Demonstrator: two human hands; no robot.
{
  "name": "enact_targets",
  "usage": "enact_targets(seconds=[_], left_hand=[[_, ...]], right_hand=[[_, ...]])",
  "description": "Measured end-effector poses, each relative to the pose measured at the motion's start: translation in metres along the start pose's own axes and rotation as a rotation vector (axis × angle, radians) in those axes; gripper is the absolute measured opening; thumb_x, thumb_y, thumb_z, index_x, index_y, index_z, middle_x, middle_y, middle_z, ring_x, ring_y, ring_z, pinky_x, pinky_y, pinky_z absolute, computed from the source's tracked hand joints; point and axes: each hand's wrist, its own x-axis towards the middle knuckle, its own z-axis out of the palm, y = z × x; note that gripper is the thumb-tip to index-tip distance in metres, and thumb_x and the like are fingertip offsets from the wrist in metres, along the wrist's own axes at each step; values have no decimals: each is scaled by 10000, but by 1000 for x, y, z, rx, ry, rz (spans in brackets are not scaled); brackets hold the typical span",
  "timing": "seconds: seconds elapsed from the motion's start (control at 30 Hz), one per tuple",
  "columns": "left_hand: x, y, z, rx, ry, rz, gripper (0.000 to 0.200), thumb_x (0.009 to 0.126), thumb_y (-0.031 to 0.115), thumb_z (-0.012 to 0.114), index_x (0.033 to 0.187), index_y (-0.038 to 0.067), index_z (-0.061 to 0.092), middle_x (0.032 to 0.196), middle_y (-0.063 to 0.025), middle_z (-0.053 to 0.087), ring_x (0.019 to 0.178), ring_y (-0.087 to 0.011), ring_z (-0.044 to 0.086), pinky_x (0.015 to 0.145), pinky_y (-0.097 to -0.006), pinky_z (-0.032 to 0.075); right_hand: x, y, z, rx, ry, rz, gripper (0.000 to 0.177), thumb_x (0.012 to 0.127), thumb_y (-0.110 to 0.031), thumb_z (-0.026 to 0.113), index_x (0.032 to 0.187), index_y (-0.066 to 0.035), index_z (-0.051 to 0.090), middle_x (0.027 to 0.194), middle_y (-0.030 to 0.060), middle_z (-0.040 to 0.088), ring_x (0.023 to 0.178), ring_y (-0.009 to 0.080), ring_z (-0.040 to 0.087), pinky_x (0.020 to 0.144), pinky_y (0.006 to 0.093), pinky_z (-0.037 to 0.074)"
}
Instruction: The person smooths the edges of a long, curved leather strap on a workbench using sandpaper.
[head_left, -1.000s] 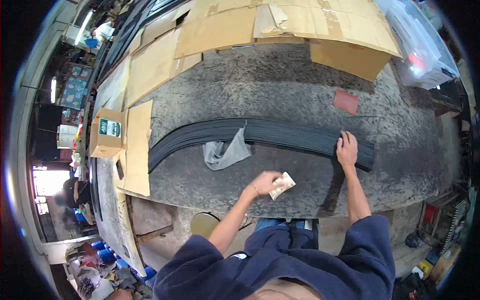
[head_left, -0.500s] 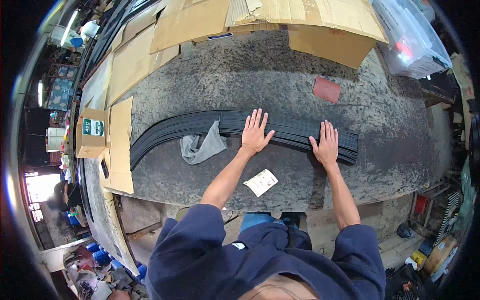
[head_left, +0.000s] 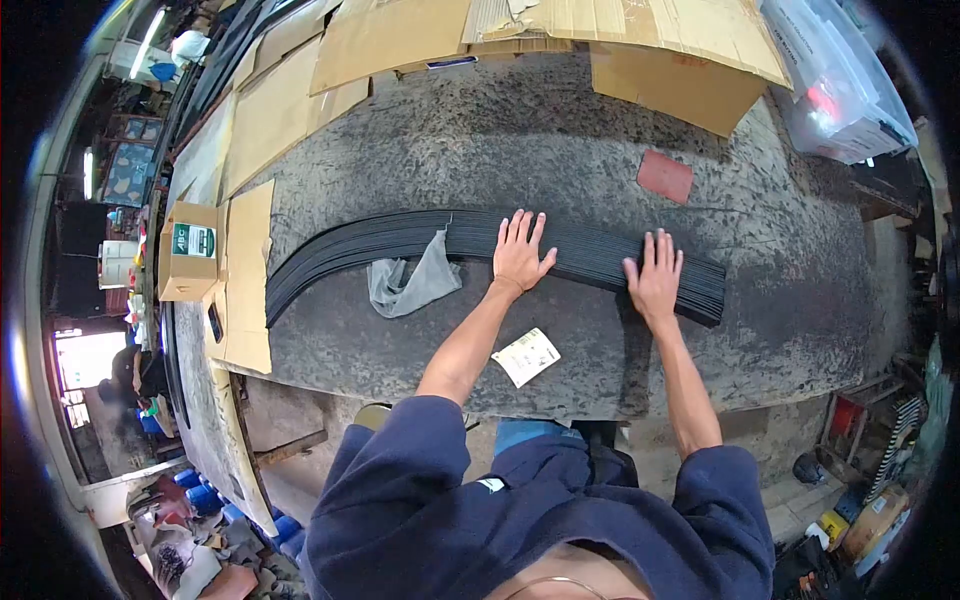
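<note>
A long bundle of thin black strips (head_left: 590,254) lies across the dark worktable, curving down toward the left. My left hand (head_left: 520,255) rests flat on the middle of the bundle, fingers spread and pointing away from me. Nearer the bundle's right end, my right hand (head_left: 656,280) lies flat on the strips with its fingers stretched out. Neither hand is wrapped around anything. A grey mesh cloth (head_left: 415,285) is tied or hooked on the bundle left of my left hand. Below that hand, a cream printed label (head_left: 527,357) lies on the table.
A reddish rectangular piece (head_left: 665,177) lies beyond my right hand on the scuffed worktable (head_left: 330,350). Cardboard sheets (head_left: 400,40) cover the far side. A clear plastic bin (head_left: 840,90) stands at the far right, and a small cardboard box (head_left: 190,265) at the left edge.
The whole view has shifted slightly. Both hands stay flat on the strips; my right hand's fingers look a little more spread.
</note>
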Motion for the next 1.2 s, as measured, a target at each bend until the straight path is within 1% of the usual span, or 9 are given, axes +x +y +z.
enact_targets(seconds=[0.3, 0.53, 0.63, 0.7, 0.77, 0.83, 0.87, 1.0, 1.2], left_hand=[[13, -12, -7, -51, 0, 133, 758, 881, 537, 558, 1401, -8, 471, 1347, -246, 497, 1327, -397, 419, 1191, -545, 227], [13, -12, -5, -37, -11, 117, 770, 873, 549, 552, 1398, -9, 474, 1352, -250, 508, 1323, -396, 428, 1196, -539, 223], [14, -12, -3, -24, -22, 127, 780, 877, 562, 534, 1410, -5, 468, 1363, -256, 511, 1329, -399, 425, 1196, -542, 215], [14, -13, -4, -32, -41, 120, 784, 882, 563, 526, 1422, -1, 460, 1376, -258, 506, 1337, -404, 419, 1197, -545, 211], [12, -12, -7, -40, -52, 117, 780, 886, 562, 521, 1423, -1, 460, 1373, -256, 508, 1338, -405, 417, 1196, -546, 210], [13, -12, -7, -48, -51, 129, 777, 891, 561, 517, 1424, -1, 459, 1370, -253, 509, 1339, -406, 415, 1196, -547, 210], [10, -12, -7, -38, -52, 131, 774, 897, 562, 512, 1426, -1, 459, 1365, -251, 511, 1336, -409, 417, 1195, -547, 210], [14, -15, -4, -62, -44, 144, 794, 902, 586, 519, 1435, 0, 454, 1358, -247, 510, 1325, -411, 423, 1192, -544, 213], [22, -58, -35, -147, -179, 355, 976, 835, 732, 566, 1471, 6, 419, 1370, -223, 513, 1303, -384, 450, 1162, -542, 248]], right_hand=[[1, -17, 2, 5, -62, -50, 683, 934, -475, 592, 1476, -80, 459, 1540, 161, 419, 1449, 333, 359, 1171, 540, 279], [0, -22, 2, -2, -74, -38, 700, 935, -479, 588, 1485, -68, 449, 1545, 157, 413, 1450, 336, 357, 1176, 536, 271], [-1, -35, -12, -27, -9, -36, 635, 909, -394, 636, 1416, -38, 501, 1496, 187, 453, 1406, 354, 404, 1155, 536, 299], [-11, -67, -33, 178, -6, -90, 557, 851, -284, 683, 1316, -11, 544, 1428, 219, 489, 1349, 379, 447, 1118, 540, 341], [-40, -104, -48, 583, -334, -292, 564, 784, -265, 724, 1261, -16, 558, 1395, 225, 492, 1329, 397, 453, 1099, 557, 362], [-81, -134, -47, 479, -624, -518, 733, 759, -303, 760, 1419, -103, 511, 1524, 178, 421, 1454, 365, 340, 1190, 558, 274], [-97, -139, -43, 503, -652, -496, 764, 733, -305, 825, 1415, -134, 526, 1537, 155, 416, 1466, 335, 336, 1195, 531, 283], [-112, -132, -1, 564, -445, -384, 489, 776, -149, 756, 1251, -149, 641, 1486, 109, 493, 1389, 294, 455, 1155, 491, 356], [-102, -159, -42, 508, -183, -209, 314, 797, -84, 736, 1107, -129, 706, 1424, 212, 511, 1322, 404, 488, 1102, 534, 396]])
